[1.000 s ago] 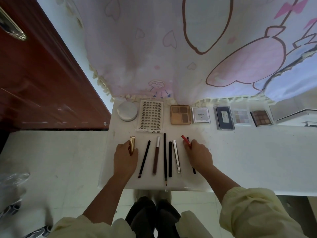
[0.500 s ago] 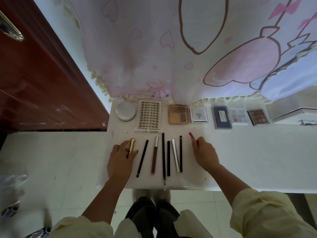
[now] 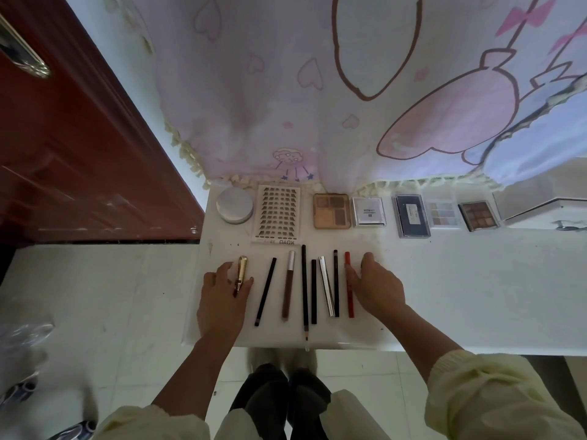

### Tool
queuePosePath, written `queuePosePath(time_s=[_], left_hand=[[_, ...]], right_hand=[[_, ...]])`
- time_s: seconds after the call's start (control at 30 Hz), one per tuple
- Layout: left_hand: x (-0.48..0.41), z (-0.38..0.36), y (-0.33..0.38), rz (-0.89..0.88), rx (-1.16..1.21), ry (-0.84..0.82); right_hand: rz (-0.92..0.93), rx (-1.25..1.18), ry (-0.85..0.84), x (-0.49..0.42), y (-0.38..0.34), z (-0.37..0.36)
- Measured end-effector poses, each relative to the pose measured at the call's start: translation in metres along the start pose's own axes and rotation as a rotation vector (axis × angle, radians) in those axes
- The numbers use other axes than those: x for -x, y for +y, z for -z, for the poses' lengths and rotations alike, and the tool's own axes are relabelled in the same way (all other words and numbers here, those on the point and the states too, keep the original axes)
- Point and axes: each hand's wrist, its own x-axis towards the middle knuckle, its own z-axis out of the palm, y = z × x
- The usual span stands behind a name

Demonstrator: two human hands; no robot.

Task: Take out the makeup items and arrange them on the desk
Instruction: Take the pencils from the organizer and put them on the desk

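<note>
On the near left part of the white desk (image 3: 476,281), a row of slim makeup items lies side by side, each pointing away from the person. The main risk, I think, is at the two ends of this row. The red pencil (image 3: 350,308) looks round, and it lies just beside the thin dark pen (image 3: 336,281). If the right hand (image 3: 379,289) pushes it too much to the left, it can roll against that pen and then disturb the silver pen (image 3: 326,285) next to it, so the even spacing is lost. At the left end, the gold tube (image 3: 242,269) is near the left edge of the desk. A careless release can let it roll toward this edge and fall to the floor.

The right hand is relaxed, not clenched. Its fingers are fairly straight and touch the right side of the red pencil, while the palm rests on the desk to the right of it. The left hand (image 3: 222,300) holds the gold tube lightly between the thumb and the fingers. The near end of the tube lies over the hand, and the far end points past the fingertips, toward the far row of palettes.
</note>
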Motion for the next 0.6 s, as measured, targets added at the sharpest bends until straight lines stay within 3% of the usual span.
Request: queuePosePath(time_s=[0.13,0.23,0.6], left_hand=[[0.001,-0.001,0.001,-0.15,-0.084,0.097],[0.002,-0.007,0.001,-0.223,-0.142,0.1],[0.005,-0.016,0.0,-0.238,-0.224,0.064]], right_hand=[[0.124,-0.159,0.012,0.003,-0.008,-0.002],[0.112,-0.2,-0.047,-0.001,-0.015,-0.006],[0.034,-0.235,-0.094,0.006,-0.018,-0.009]])
